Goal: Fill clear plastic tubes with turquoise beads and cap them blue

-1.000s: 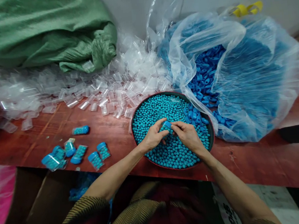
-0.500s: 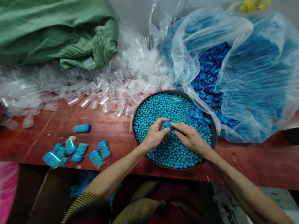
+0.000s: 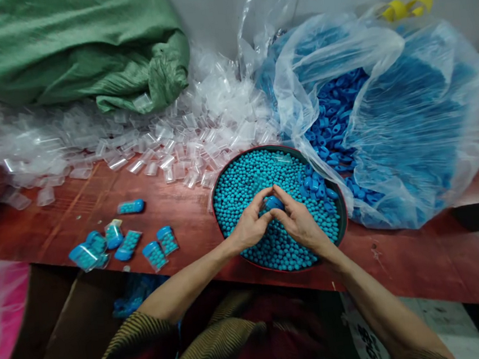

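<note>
Above the tub of turquoise beads [image 3: 239, 174], my left hand [image 3: 252, 222] and my right hand [image 3: 302, 223] meet at the fingertips. Between them they grip a blue cap [image 3: 273, 203], thumbs on the near side and forefingers on the far side. A clear container under the cap is mostly hidden by my fingers. Loose blue caps [image 3: 314, 183] lie on the beads at the tub's right side, just beyond my right hand. To the left on the table are several capped clear containers [image 3: 127, 244] filled with turquoise beads.
Clear empty containers [image 3: 194, 144] are heaped along the back of the red table [image 3: 210, 227]. A green sack [image 3: 70, 49] rests behind them. At the right, a large translucent bag [image 3: 407, 124] spills blue caps beside the tub.
My right hand has turned inward and closed in around the blue cap. Both hands have shifted slightly to the right, with their fingertips now together.
</note>
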A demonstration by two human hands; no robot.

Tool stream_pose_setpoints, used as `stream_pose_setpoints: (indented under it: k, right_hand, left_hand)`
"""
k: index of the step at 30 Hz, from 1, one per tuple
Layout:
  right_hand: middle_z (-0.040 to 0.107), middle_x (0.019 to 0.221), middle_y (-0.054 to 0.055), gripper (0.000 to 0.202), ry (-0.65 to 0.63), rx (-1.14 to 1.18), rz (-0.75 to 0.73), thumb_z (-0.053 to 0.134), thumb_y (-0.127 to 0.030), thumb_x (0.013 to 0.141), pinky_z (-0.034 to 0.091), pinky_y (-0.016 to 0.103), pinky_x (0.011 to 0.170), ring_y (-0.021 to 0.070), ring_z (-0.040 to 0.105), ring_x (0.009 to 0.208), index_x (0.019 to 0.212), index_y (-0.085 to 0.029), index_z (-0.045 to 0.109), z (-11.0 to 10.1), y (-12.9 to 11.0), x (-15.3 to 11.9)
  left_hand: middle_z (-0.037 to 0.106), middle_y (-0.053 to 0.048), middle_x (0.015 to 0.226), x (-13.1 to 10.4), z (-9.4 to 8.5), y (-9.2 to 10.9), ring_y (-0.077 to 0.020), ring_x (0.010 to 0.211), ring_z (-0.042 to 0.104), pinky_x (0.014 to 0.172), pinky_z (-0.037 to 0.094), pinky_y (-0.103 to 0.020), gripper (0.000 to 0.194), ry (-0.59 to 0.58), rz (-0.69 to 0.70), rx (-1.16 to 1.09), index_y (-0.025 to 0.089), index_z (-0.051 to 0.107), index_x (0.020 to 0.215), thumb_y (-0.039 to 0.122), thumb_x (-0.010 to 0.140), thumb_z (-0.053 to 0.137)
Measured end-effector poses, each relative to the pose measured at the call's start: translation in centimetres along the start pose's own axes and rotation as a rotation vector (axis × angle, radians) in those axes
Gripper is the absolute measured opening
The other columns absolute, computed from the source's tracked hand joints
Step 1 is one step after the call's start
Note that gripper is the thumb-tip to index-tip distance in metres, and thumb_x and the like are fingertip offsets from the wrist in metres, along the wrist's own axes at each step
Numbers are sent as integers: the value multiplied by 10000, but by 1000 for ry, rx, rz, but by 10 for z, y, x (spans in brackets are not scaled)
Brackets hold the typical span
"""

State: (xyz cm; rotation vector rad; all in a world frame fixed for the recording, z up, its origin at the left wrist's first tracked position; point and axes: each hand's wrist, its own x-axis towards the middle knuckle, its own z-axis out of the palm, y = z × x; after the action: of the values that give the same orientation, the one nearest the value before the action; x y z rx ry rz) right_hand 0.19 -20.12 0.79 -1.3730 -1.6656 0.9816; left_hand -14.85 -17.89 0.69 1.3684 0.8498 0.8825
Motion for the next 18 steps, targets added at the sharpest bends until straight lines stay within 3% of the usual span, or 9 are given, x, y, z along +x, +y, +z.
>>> stream_pose_setpoints:
  k: [3,6,10,13,18]
  right_hand:
    - [376,1426,187,897,-71,-200,-133,635,-493,758,352,505,1053,314,362,1324,1464,-161,192,7,-1,-6]
    - [376,1381,237,1047,-10,-411,-230,696,-452,712,417,519,987,348,408,1274,1476,-126,59,15,0,-10]
    - [501,1193,233,978,93,-620,-286,630,-409,769,544,454,759,325,577,1006,1465,-77,29,24,-1,-13]
    - [549,1039,202,910,142,-718,-268,554,-456,801,541,376,555,283,606,808,1452,-43,72,29,-1,-15]
    - [563,982,174,872,114,-775,-255,530,-491,797,509,353,495,248,606,687,1438,-58,129,34,0,-16]
  left_hand:
    - [563,-76,1221,-1,1,-4,-202,1041,558,950,433,-364,509,18,-12,-41,185,415,1296,231,801,523]
    - [560,-60,1212,-2,0,-6,-193,1081,531,991,389,-350,468,11,-10,-32,184,446,1254,201,792,516]
    - [586,-31,1051,-4,1,-2,-164,969,539,917,412,-308,387,20,-6,45,188,483,1169,194,785,530]
    - [553,3,848,-7,4,-2,-130,775,516,764,434,-268,317,39,-49,78,181,497,1111,212,798,531]
    - [440,46,677,-10,8,-6,-94,627,428,615,373,-222,226,155,-126,69,185,523,1020,230,800,551]
